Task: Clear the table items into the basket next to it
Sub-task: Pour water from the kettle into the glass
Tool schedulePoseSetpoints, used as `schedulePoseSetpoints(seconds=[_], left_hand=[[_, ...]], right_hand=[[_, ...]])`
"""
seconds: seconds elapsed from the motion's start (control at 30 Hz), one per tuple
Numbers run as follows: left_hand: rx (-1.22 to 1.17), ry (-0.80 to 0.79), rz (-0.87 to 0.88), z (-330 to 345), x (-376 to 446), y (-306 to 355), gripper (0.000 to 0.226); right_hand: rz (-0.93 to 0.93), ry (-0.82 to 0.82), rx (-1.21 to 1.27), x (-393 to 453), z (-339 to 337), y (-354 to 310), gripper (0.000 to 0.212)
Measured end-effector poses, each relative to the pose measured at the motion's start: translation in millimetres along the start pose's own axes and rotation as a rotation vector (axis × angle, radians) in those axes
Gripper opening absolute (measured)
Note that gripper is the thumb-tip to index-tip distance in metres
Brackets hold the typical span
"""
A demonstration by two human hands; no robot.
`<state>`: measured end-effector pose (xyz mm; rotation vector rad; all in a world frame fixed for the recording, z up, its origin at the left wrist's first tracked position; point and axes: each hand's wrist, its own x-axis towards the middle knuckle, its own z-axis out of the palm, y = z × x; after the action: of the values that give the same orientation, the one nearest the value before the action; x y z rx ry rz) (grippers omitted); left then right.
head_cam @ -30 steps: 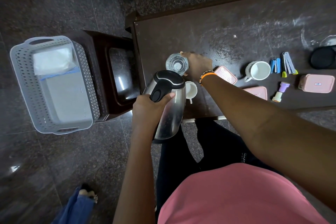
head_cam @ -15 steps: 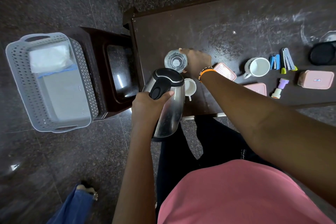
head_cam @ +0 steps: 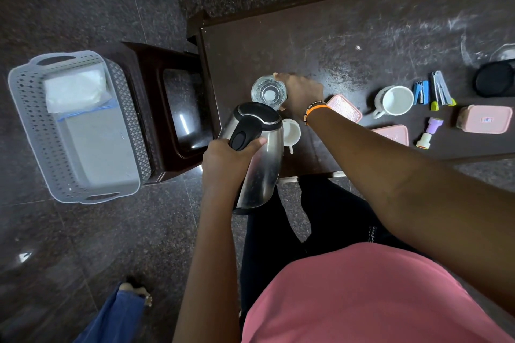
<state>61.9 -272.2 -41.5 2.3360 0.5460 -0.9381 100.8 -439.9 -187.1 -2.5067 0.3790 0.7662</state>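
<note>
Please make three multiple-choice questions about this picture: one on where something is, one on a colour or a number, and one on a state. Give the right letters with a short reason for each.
1. Where is the basket?
A. on the table
B. on the floor, left of the stool
C. on the person's lap

2. How many white mugs are on the table?
A. two
B. four
C. none

3. What is the left hand doing?
A. resting flat on the table
B. hanging idle
C. gripping the kettle by its handle

Answers:
1 B: it sits on the dark floor beside the stool.
2 A: one mug stands right of the arm, another beside the kettle.
3 C: its fingers are curled round the black handle.
</note>
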Motion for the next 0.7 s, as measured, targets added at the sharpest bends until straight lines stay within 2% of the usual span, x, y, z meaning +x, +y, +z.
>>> schedulePoseSetpoints(seconds=[0.2, 0.7], left_hand=[[-0.003, 0.003, 0.0, 0.7, 1.2, 0.9, 0.044], [-0.012, -0.002, 0.01, 2.8, 0.6, 2.8, 0.049]], right_hand=[[0.005, -0.01, -0.005, 0.2, 0.6, 0.5, 0.063], [-0.009, -0.002, -0.002, -0.4, -0.3, 2.7, 0.057]])
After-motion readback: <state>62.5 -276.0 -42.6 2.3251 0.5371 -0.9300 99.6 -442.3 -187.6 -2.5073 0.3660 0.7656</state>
